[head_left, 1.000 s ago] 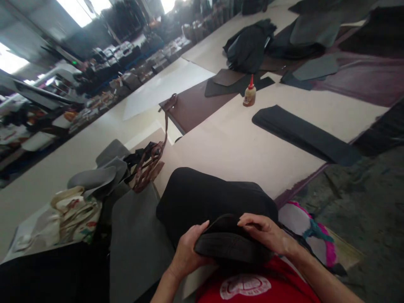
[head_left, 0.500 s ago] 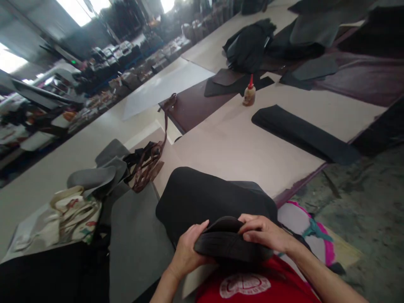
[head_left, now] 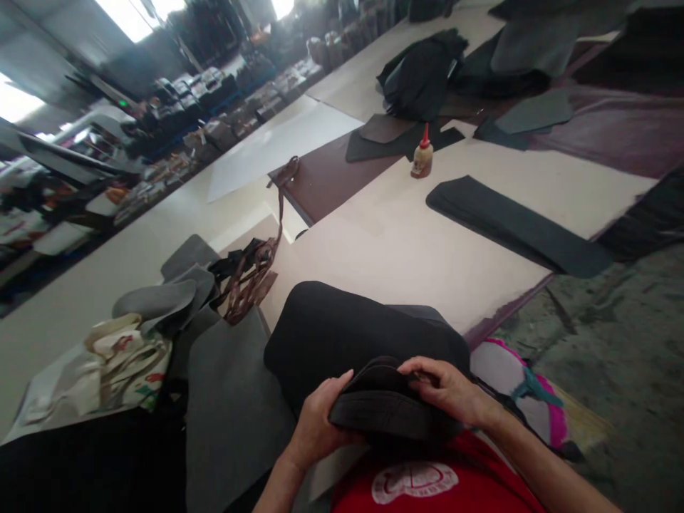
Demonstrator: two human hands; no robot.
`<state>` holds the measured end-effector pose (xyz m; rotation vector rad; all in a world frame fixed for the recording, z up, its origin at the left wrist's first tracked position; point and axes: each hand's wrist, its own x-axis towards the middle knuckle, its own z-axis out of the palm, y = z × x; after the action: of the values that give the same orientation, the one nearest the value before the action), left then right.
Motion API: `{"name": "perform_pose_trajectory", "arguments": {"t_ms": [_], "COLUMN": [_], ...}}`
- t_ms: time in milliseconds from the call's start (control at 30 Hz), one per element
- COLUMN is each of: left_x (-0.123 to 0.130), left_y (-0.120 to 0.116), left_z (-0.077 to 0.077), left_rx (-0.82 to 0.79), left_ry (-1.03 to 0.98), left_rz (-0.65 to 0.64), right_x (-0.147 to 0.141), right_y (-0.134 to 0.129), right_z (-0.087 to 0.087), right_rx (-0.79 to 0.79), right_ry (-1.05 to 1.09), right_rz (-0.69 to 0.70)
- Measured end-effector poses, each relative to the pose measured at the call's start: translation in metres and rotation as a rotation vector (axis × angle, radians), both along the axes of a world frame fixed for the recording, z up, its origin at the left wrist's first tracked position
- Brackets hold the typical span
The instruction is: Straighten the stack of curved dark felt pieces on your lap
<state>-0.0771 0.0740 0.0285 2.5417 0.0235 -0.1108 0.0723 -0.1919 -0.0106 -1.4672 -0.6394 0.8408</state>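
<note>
The bottle (head_left: pixel 422 162) is amber with a red tip, the shirt (head_left: pixel 481 474) red with white print.

Bright daylight is admitted through windows (head_left: pixel 120 18) at the upper left, where a dim wall (head_left: pixel 37 46) and cluttered dark shelving (head_left: pixel 214 85) are blurred. The centre is filled by a pale-topped worktable (head_left: pixel 374 249), and a stained grey floor (head_left: pixel 630 335) is seen at the right.
</note>
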Motion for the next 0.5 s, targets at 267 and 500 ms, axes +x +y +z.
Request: {"name": "perform_pose_trajectory", "arguments": {"t_ms": [267, 500], "left_x": [0.001, 0.001], "left_y": [0.000, -0.001], "left_z": [0.003, 0.002], "left_rx": [-0.011, -0.018], "left_ry": [0.017, 0.019], "left_rz": [0.001, -0.001], "right_x": [0.011, 0.011], "right_y": [-0.004, -0.004], "right_z": [0.014, 0.011], "right_rx": [0.190, 0.188], "right_ry": [0.002, 0.068], "right_rz": [0.189, 0.196]}}
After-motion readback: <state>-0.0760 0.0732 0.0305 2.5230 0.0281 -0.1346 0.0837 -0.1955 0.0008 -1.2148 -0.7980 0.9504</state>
